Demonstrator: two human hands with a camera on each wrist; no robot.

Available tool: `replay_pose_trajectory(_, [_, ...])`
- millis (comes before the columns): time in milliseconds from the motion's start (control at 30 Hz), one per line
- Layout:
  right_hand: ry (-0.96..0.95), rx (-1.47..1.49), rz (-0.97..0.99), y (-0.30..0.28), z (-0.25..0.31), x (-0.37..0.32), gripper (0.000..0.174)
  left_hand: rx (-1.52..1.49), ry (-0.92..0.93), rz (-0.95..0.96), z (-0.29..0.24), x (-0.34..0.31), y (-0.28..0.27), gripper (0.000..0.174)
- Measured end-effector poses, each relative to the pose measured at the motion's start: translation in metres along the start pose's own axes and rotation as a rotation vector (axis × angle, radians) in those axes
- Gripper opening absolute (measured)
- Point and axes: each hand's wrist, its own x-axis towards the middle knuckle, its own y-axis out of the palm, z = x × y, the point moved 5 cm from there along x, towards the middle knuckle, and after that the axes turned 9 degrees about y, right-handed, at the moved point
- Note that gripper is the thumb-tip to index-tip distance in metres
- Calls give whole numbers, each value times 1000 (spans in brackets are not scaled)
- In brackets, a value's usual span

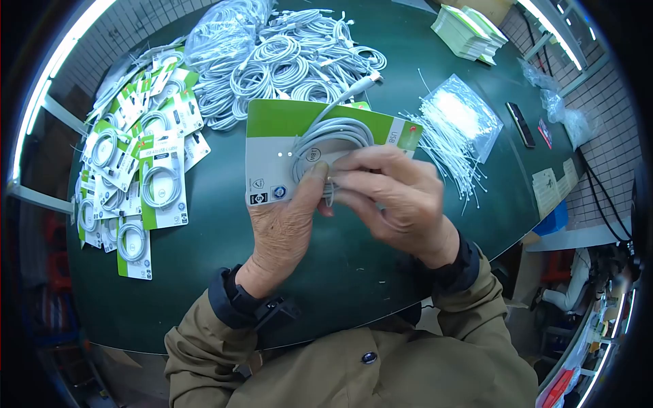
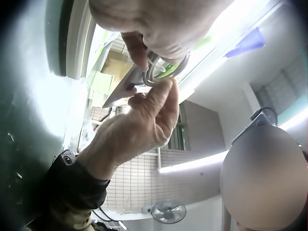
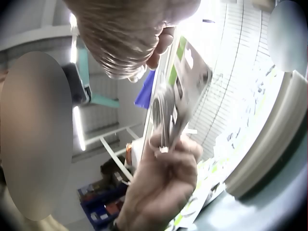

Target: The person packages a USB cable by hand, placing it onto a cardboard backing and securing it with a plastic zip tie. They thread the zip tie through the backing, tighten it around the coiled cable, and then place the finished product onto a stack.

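In the head view a green and white printed card (image 1: 269, 143) is held up over the table, with a coiled light-grey USB cable (image 1: 343, 129) against its front. My left hand (image 1: 280, 228) grips the card's lower edge, thumb across the front beside the coil. The fingertips of my right hand (image 1: 401, 197) pinch a thin white cable tie at the coil's lower side, mostly hidden by the fingers. The cable's plug (image 1: 367, 81) sticks out above the card. From the left wrist, the right fingers meet right at the coil (image 2: 151, 74).
Left on the green table (image 1: 218, 272) lie several cards with cables (image 1: 160, 187). Behind are a heap of coiled cables (image 1: 292, 64) and clear plastic bags (image 1: 228, 34). White cable ties (image 1: 449, 156), a black phone-like object (image 1: 520, 126) and stacked cards (image 1: 469, 34) lie right.
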Motion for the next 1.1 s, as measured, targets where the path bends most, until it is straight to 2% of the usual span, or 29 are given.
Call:
replay_pose_trajectory(67, [-92, -47, -157, -25, -6, 3, 18, -12, 8, 7, -5, 4, 1, 21])
replay_pose_trajectory(133, [15, 23, -399, -54, -26, 4, 14, -54, -1, -10, -11, 6, 1, 22])
replay_pose_trajectory(167, [185, 152, -530, -66, -40, 2, 12, -90, -15, -28, -13, 7, 2, 23])
replay_pose_trajectory(233, [522, 362, -472, -70, -78, -1, 12, -115, -38, -18, -16, 6, 5, 25])
replay_pose_trajectory(333, [611, 531, -130, -39, -99, -20, 24, -90, -62, 63, -19, -1, 14, 28])
replay_pose_trajectory(400, [503, 540, 80, -24, -84, -43, 30, -86, -73, 108, -17, -7, 18, 29])
replay_pose_trajectory(433, [653, 605, 186, -23, -74, -60, 31, -66, -73, 122, -16, -9, 19, 30])
replay_pose_trajectory(500, [704, 595, 351, -22, -68, -81, 32, -24, -69, 149, -13, -12, 18, 31])
replay_pose_trajectory(533, [607, 514, 410, -24, -70, -83, 32, -29, -65, 163, -12, -13, 18, 31])
replay_pose_trajectory(633, [474, 389, 445, -23, -72, -87, 29, -35, -52, 176, -10, -15, 18, 31])
replay_pose_trajectory(700, [498, 398, 463, -24, -74, -88, 27, -19, -60, 158, -8, -15, 19, 31])
replay_pose_trajectory(833, [695, 540, 556, -26, -88, -99, 30, -9, -45, 196, -6, -16, 17, 31])
replay_pose_trajectory(900, [729, 580, 555, -25, -95, -106, 32, -18, -25, 231, -4, -17, 17, 31])
replay_pose_trajectory(1100, [623, 604, 516, -24, -98, -113, 40, 9, -75, 206, -2, -18, 18, 30])
